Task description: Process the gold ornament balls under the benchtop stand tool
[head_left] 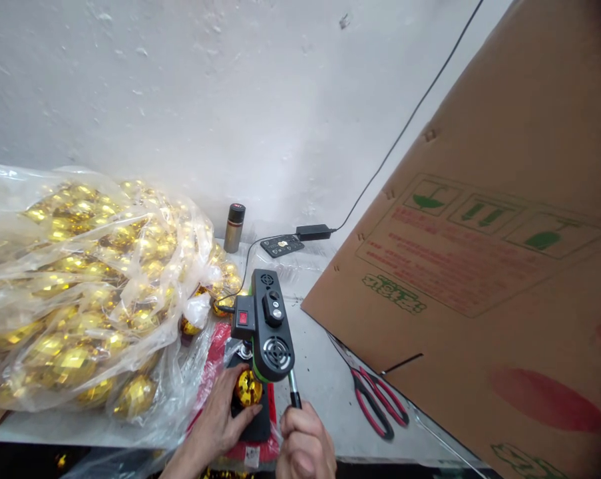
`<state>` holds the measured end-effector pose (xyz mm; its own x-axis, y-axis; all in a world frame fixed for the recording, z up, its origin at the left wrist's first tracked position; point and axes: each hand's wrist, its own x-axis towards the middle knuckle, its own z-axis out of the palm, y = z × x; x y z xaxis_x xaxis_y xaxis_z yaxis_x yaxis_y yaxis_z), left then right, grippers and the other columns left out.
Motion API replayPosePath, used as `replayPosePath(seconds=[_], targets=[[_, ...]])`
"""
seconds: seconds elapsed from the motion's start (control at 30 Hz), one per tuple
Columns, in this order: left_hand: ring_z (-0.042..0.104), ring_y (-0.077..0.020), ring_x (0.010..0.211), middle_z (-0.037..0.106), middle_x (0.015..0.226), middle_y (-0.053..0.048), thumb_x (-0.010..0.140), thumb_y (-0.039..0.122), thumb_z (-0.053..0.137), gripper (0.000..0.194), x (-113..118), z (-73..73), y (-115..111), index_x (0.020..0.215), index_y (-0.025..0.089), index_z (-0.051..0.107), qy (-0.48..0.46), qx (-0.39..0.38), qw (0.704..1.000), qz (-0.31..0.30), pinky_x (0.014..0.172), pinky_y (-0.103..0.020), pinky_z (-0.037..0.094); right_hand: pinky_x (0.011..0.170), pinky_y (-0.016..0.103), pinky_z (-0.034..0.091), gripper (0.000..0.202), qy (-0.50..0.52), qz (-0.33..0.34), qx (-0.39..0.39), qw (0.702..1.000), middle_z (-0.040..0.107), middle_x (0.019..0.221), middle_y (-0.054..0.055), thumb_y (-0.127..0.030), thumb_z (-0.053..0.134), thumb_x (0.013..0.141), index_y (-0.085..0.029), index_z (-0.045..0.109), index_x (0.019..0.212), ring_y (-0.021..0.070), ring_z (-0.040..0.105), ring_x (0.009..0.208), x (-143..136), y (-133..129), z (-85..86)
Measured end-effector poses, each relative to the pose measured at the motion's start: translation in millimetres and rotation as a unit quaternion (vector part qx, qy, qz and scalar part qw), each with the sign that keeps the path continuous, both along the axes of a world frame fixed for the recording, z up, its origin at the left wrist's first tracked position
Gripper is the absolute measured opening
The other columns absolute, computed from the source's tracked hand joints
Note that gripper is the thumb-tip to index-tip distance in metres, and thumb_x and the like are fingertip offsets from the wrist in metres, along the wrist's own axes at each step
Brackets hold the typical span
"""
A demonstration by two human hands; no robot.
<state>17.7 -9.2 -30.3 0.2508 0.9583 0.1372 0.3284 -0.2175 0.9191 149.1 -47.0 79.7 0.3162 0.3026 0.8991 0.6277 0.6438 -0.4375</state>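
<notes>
My left hand (226, 414) holds a shiny gold mirrored ball (249, 388) between thumb and fingers, on the dark base of a small black machine (273, 326). The machine's head hangs just above and beside the ball, with a red switch (243, 317) on its left side. My right hand (306, 442) is closed around the black grip of the machine's metal lever (294, 391). Red plastic (215, 362) lies under the machine.
A clear bag (85, 299) full of gold balls fills the left. Behind stand a bottle (234, 228), a dark phone-like item (282, 245) and a power adapter (313, 231). Red-handled scissors (379, 401) lie right, beside a large cardboard box (480, 219).
</notes>
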Motion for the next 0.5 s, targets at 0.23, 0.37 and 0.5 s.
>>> replayPosePath(seconds=[0.23,0.37,0.5], targets=[[0.071,-0.0382,0.124,0.075,0.132,-0.018,0.09,0.04,0.076,0.054,0.0,0.2,-0.4,0.139,0.021,0.065,-0.005,0.011,1.0,0.01,0.111,-0.059,0.057,0.065,0.029,0.051,0.047,-0.007,-0.009,0.015,1.0,0.055,0.062,-0.006,-0.025,0.038,0.115,-0.022,0.051,0.07,0.0084,0.049,0.05,1.1,2.7,-8.0],[0.071,-0.0375,0.122,0.075,0.131,-0.017,0.09,0.04,0.076,0.054,-0.2,2.1,0.1,0.139,0.021,0.064,-0.009,0.018,1.0,0.006,0.109,-0.058,0.057,0.072,0.032,0.053,0.046,-0.009,-0.016,0.004,1.0,0.057,0.064,-0.006,-0.027,0.038,0.115,-0.022,0.052,0.071,0.0093,0.051,0.051,0.6,1.0,-13.6],[0.07,-0.0375,0.123,0.074,0.133,-0.018,0.092,0.041,0.074,0.054,-0.5,2.5,1.7,0.141,0.021,0.062,-0.012,0.02,1.0,-0.002,0.11,-0.059,0.056,0.079,0.032,0.055,0.044,-0.024,0.003,-0.006,1.0,0.057,0.066,-0.006,-0.023,0.035,0.115,-0.022,0.052,0.075,0.0091,0.054,0.054,3.9,-1.5,-16.0]])
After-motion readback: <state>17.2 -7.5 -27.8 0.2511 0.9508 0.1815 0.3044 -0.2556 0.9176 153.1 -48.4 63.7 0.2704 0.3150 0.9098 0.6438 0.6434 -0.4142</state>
